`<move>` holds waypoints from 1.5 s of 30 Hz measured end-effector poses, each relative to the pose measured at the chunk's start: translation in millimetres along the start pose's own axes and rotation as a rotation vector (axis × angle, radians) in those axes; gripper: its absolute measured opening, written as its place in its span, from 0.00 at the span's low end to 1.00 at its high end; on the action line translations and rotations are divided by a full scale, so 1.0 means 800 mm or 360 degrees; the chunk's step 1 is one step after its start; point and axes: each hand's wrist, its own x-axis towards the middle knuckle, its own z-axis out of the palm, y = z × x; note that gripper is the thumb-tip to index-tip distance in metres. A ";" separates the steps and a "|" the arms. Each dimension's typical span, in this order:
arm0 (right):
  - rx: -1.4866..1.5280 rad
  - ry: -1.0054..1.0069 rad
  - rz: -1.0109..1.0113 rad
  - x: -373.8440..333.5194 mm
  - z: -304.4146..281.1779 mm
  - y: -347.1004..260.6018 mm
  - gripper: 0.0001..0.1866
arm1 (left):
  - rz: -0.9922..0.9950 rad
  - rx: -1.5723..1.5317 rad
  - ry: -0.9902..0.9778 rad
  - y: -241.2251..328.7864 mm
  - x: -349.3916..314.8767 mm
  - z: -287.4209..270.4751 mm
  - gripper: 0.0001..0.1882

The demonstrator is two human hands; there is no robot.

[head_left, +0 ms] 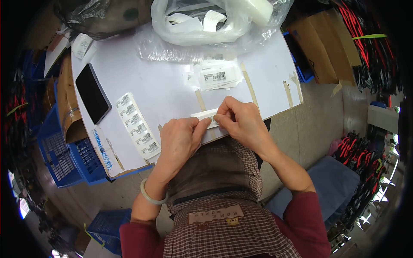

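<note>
White board (172,92); phone (92,93), label strip (137,124)

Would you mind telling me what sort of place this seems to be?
Probably a small packing or labelling workshop: a strip of barcode labels on the white worktable, bundles of red-and-black cables, blue plastic crates.

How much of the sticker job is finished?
A pile of labelled packets already lies on the white board. Both hands, left hand and right hand, pinch one small white packet. Barcode stickers remain on the sheet, and the clear bag holds more white pieces.

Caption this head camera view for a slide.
Both hands, left hand and right hand, pinch a small white packet beside a label strip.
</note>
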 end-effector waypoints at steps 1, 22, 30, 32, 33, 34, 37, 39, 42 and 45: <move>0.0077 0.0004 -0.0016 0.000 -0.003 -0.003 0.07 | 0.0006 0.0006 -0.0006 0.001 0.000 -0.001 0.21; 0.0188 0.0285 -0.0727 0.034 -0.025 -0.027 0.09 | -0.0070 -0.1204 -0.0111 0.018 0.061 -0.050 0.21; 0.1087 0.0069 -0.0172 0.007 0.006 -0.019 0.08 | 0.0109 -0.1350 -0.0218 0.014 -0.007 -0.065 0.13; 0.1051 0.0018 -0.0225 0.002 0.005 -0.015 0.08 | 0.0095 -0.1352 -0.0170 0.010 -0.015 -0.060 0.09; 0.1032 -0.0008 -0.0248 -0.001 0.004 -0.014 0.09 | 0.0079 -0.1279 -0.0129 0.010 -0.017 -0.058 0.08; 0.0856 0.0088 -0.0374 -0.002 0.004 -0.014 0.08 | 0.0020 -0.1268 -0.0130 0.010 -0.020 -0.057 0.08; 0.0613 0.0298 -0.0563 -0.007 -0.004 -0.015 0.07 | -0.0199 -0.1183 -0.0107 0.010 -0.033 -0.053 0.09; 0.0813 0.0352 -0.0458 -0.010 -0.022 -0.006 0.05 | -0.0365 -0.1046 -0.0099 0.001 -0.042 -0.058 0.09; 0.1208 -0.0012 0.0152 -0.014 -0.054 -0.011 0.04 | -0.0398 -0.1081 -0.0166 -0.027 -0.050 -0.054 0.10; 0.0905 -0.0180 0.0397 -0.015 -0.041 -0.013 0.05 | -0.0284 -0.1085 -0.0247 -0.020 -0.040 -0.034 0.12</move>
